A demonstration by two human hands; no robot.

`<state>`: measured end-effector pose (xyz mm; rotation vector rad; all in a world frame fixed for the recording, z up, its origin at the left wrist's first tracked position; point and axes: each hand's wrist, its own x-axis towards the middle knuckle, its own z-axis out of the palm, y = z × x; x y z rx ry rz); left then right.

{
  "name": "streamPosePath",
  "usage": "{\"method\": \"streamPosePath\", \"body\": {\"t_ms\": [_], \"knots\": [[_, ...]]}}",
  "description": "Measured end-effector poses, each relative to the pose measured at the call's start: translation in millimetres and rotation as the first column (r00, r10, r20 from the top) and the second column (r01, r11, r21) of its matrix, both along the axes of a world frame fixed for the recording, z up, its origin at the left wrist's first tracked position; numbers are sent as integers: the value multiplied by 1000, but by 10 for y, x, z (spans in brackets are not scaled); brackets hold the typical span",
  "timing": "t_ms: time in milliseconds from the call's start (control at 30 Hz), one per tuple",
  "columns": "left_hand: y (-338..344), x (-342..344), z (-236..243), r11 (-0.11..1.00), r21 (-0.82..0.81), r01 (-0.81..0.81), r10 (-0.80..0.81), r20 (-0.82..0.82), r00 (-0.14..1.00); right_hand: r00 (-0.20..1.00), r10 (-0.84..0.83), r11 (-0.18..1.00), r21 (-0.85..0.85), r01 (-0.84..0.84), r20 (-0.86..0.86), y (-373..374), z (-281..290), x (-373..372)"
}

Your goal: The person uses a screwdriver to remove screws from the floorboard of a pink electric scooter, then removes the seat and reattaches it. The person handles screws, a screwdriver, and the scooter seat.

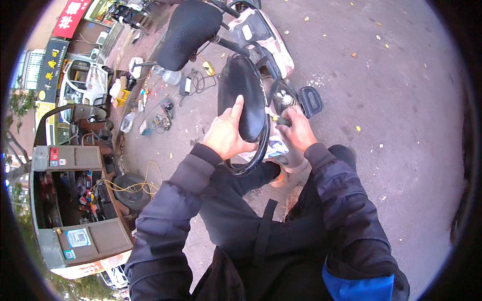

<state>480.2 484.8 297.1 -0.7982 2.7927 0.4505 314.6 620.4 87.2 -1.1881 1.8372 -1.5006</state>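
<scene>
A pinkish-white scooter (261, 35) stands in front of me. On its near end, a black oval seat pad (241, 85) is tilted up, with a black rail (264, 135) curving along its right and near edge. My left hand (226, 131) holds the pad's near left edge, one finger stretched over its surface and the thumb towards the rail. Just right of the rail, my right hand (298, 129) is closed round a green-handled tool (283, 121) with a yellow end. The tool's working tip is not distinct. Beyond that hand is an opening with pale round parts (285, 98).
A black mesh-covered saddle (191, 32) sits beyond the pad. Right of the scooter is a black rounded piece (311, 101). Cables with a power strip (186, 85) lie on the pavement. At left stand an open tool cabinet (75, 200) and a tyre (131, 191).
</scene>
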Motion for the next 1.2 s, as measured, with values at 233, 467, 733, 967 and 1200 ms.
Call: {"method": "streamPosePath", "body": {"t_ms": [233, 467, 733, 967, 1200], "knots": [[17, -3, -5, 1000, -21, 5, -6, -31, 1000, 999, -17, 971, -238, 8, -37, 4, -28, 9], [4, 8, -17, 999, -46, 17, -18, -15, 1000, 999, 22, 993, -120, -19, 23, 34, 2, -24], [-2, 13, -41, 1000, -30, 3, -4, -29, 1000, 1000, -9, 998, -59, 10, 25, 46, 19, 7], [15, 8, -22, 1000, -2, -22, 22, -33, 999, 999, 27, 995, -100, -29, -27, 63, 39, -32], [-9, 25, -39, 998, -51, 25, -27, -39, 999, 999, -44, 999, -2, 44, 21, 60, 61, 6]]}}
